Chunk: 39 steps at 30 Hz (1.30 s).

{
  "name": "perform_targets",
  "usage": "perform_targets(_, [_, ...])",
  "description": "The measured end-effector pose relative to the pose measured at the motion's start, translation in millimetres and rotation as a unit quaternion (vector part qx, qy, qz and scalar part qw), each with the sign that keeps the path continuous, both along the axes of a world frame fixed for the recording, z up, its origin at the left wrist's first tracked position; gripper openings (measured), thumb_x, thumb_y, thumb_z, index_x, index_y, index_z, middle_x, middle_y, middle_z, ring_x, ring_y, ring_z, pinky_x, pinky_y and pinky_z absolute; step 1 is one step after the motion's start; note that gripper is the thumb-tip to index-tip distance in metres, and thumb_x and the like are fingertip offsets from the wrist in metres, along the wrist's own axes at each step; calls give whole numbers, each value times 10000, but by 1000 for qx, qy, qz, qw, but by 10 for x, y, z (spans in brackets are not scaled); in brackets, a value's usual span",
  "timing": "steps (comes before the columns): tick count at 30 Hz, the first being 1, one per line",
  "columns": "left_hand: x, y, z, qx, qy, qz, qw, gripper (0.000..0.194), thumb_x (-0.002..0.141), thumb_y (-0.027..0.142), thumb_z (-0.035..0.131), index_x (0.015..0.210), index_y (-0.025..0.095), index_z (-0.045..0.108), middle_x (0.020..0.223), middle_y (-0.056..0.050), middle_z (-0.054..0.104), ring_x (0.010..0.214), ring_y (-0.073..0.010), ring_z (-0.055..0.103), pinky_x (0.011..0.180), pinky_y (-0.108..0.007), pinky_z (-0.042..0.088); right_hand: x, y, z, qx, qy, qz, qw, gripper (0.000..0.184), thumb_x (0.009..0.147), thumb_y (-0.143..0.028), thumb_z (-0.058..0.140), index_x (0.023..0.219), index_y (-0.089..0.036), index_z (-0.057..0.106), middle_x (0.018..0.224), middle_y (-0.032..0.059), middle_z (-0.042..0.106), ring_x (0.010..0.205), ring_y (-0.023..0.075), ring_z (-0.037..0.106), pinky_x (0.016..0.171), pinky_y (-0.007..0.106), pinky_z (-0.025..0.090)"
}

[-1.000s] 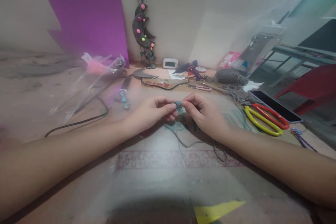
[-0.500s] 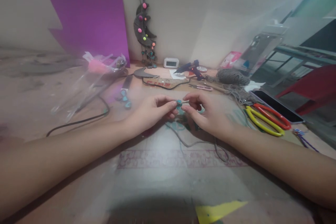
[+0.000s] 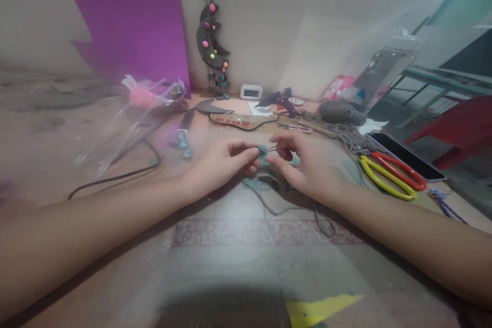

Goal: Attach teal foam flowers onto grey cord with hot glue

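Between thumb and fingers, my left hand (image 3: 238,156) pinches a small teal bead (image 3: 263,152) above the middle of the table. Close on its right is my right hand (image 3: 290,158), index finger curled and thumb stretched toward the bead. A short grey cord end runs from the bead to the right fingers, which appear closed on it. More of the grey cord (image 3: 284,211) trails in loose curves across the tabletop below both hands.
Yellow-handled and red-handled tools (image 3: 388,179) lie at the right near a phone (image 3: 407,156). Behind are a grey yarn ball (image 3: 341,113), a glue gun (image 3: 279,101), thread snips (image 3: 294,127) and a white clock (image 3: 251,92). Teal pieces (image 3: 183,144) and plastic bags (image 3: 142,102) lie left.
My right index finger has lifted slightly away from its thumb, and the cord end between bead and fingers is now angled upward. My left hand keeps its grip on the bead.
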<state>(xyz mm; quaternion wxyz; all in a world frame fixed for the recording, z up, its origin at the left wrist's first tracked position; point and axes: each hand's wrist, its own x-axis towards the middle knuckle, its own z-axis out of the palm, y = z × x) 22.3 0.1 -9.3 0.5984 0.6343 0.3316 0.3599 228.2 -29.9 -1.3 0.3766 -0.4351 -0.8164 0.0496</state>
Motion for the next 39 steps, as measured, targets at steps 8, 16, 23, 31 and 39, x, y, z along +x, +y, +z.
perform_targets(8, [-7, -4, 19, 9, 16, 1, 1000, 270, 868, 395, 664, 969, 146, 696, 844, -46, 725, 716, -123, 668, 708, -256, 545, -8, -20, 52, 10, -28, -4, 1000, 134, 946, -280, 536, 868, -205, 615, 792, 38, 658, 717, 169, 591, 675, 308, 446])
perform_targets(16, [1, -84, 90, 64, 55, -10, 996, 209, 897, 331, 621, 960, 150, 705, 796, -17, 712, 711, -111, 648, 677, -216, 531, -44, -42, 85, -27, -33, -10, 999, 213, 948, -282, 515, 785, -208, 631, 718, 21, 670, 688, 162, 615, 651, 284, 435])
perform_targets(23, [-12, -84, 59, 106, 77, -1, 991, 248, 901, 346, 611, 1044, 181, 728, 844, -15, 729, 751, -130, 660, 692, -229, 541, -63, -49, 91, -12, -41, -9, 999, 196, 940, -250, 520, 794, -192, 637, 690, 8, 665, 646, 140, 602, 624, 254, 425])
perform_targets(31, [-38, -125, 103, 203, 111, 14, 973, 265, 905, 338, 616, 1105, 199, 721, 1046, -21, 760, 907, -168, 689, 798, -250, 537, -89, -30, 92, 15, -70, -15, 997, 200, 940, -243, 514, 787, -175, 624, 651, -1, 611, 584, 118, 527, 585, 240, 389])
perform_targets(39, [-21, -126, 114, 247, 137, 31, 959, 226, 910, 363, 611, 948, 180, 737, 925, 0, 764, 859, -155, 680, 758, -216, 505, -67, -12, 79, 100, -161, 11, 982, 229, 957, -246, 459, 802, -178, 613, 699, 31, 617, 632, 144, 511, 615, 268, 378])
